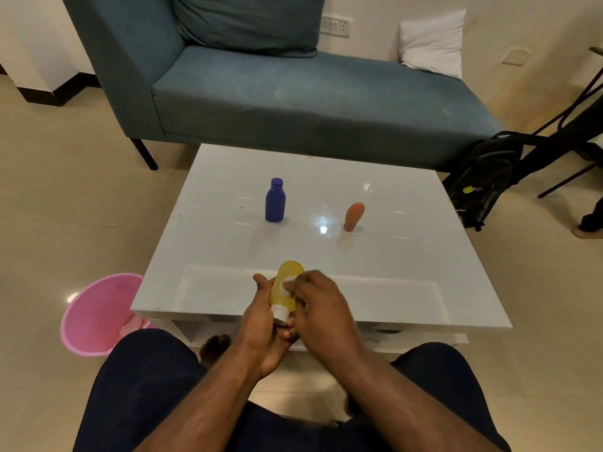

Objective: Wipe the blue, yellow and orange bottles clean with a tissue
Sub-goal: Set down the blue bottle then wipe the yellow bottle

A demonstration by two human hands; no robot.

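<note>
A blue upholstered couch (293, 93) with a matching cushion fills the far side, a white pillow (432, 44) at its right end. In front of it sits the white bench (408, 272), square, glossy and mirror-like, with a sharp near edge that overhangs a lower shelf; its top has wide bare room around the bottles. A black backpack (483, 181) leans on the floor to the right; it carries a round yellow-green logo with writing too small to read. A pink plastic bin (94, 314), round-mouthed, stands on the tiled floor by the bench's near left corner.

The blue bottle (275, 201) stands upright left of centre, matte, with a screw cap. The orange bottle (352, 216), a soft rounded tube, stands cap-down well apart to its right. No label is readable on either.

The yellow bottle (285, 290) is held over the near edge, white cap toward the person. The left hand (261, 324) grips it from beneath, fingers curled around it. The right hand (321, 305) pinches a small white tissue (288, 283) against the bottle's side.
</note>
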